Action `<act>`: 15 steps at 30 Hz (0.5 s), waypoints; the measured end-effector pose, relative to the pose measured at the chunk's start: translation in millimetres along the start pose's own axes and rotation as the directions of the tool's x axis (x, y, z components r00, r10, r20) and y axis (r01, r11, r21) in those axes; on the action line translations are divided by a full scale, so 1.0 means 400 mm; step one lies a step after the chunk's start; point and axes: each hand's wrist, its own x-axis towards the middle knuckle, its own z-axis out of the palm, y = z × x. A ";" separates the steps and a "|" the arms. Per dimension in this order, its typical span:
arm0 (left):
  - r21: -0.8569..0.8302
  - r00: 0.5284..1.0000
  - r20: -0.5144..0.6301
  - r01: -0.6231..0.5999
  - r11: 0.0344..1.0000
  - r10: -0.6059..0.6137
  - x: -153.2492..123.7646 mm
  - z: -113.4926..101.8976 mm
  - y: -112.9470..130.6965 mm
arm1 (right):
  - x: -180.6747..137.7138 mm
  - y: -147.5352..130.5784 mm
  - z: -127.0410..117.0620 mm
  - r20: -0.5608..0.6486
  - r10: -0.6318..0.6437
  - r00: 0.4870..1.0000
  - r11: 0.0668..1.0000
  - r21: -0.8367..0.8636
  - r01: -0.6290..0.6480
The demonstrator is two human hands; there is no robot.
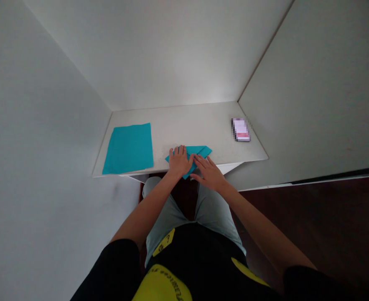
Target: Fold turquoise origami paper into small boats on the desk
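Observation:
A folded teal paper (199, 151) lies at the front edge of a small white table (190, 123). My left hand (179, 161) lies flat on its left part, fingers stretched out. My right hand (208, 172) rests on its lower right part with fingers extended and pressing down. Both hands cover much of the folded paper. A flat, unfolded teal sheet (128, 147) lies on the left side of the table, apart from both hands.
A phone (240, 129) lies near the table's right edge. White walls close in the table on the left, back and right. Dark wooden floor (322, 217) shows at the right, and my knees sit under the table's front edge.

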 end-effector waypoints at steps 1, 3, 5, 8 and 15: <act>0.012 1.000 -0.011 0.012 1.000 -0.012 -0.007 -0.005 -0.002 | 0.010 -0.005 0.007 0.014 -0.009 1.000 1.000 0.001 0.009; 0.029 1.000 -0.023 0.014 0.999 -0.013 -0.022 -0.010 -0.014 | 0.027 -0.004 0.016 0.024 0.008 1.000 1.000 -0.003 -0.008; 0.030 0.999 -0.020 -0.033 0.999 0.033 -0.037 -0.010 -0.036 | 0.045 0.015 0.018 0.011 0.042 0.999 0.999 -0.006 -0.042; -0.009 0.982 -0.001 -0.187 0.982 0.187 -0.052 -0.002 -0.077 | 0.082 0.064 0.013 -0.010 0.063 0.998 0.998 -0.006 -0.063; -0.094 0.913 0.048 -0.399 0.912 0.404 -0.044 0.012 -0.120 | 0.112 0.166 -0.008 0.109 -0.218 0.970 0.976 0.046 0.214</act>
